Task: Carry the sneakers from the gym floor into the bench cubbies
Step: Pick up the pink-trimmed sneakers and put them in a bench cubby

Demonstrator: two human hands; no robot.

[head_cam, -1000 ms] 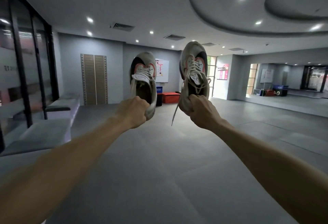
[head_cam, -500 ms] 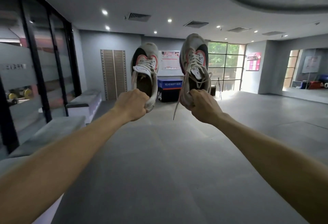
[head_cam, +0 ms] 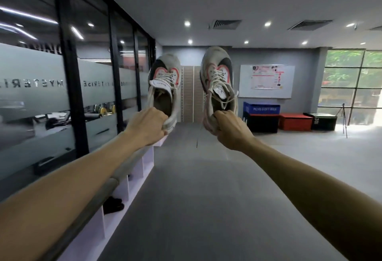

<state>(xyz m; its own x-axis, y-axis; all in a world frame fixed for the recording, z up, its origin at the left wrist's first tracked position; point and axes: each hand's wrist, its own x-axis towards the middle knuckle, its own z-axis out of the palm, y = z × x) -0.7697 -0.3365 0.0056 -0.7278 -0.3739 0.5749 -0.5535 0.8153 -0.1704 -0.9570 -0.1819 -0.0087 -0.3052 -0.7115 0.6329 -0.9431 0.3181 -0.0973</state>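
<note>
Both arms are stretched out in front of me, each hand holding one white sneaker with red and black trim, toes pointing up. My left hand (head_cam: 147,125) grips the heel of the left sneaker (head_cam: 165,87). My right hand (head_cam: 229,129) grips the heel of the right sneaker (head_cam: 219,81), and a loose lace hangs below it. The white bench with open cubbies (head_cam: 136,171) runs along the glass wall at my lower left, partly hidden behind my left forearm. One cubby holds a dark item (head_cam: 112,205).
A frosted glass wall with black frames (head_cam: 70,95) lines the left side. Grey mat floor (head_cam: 196,198) stretches ahead. Blue-black, red and dark plyo boxes (head_cam: 262,116) and a tripod (head_cam: 343,118) stand by the far wall and window.
The view has swung left and moved closer to the glass wall, so the bench cubbies now show beside my left arm. Both hands still hold the sneakers the same way.
</note>
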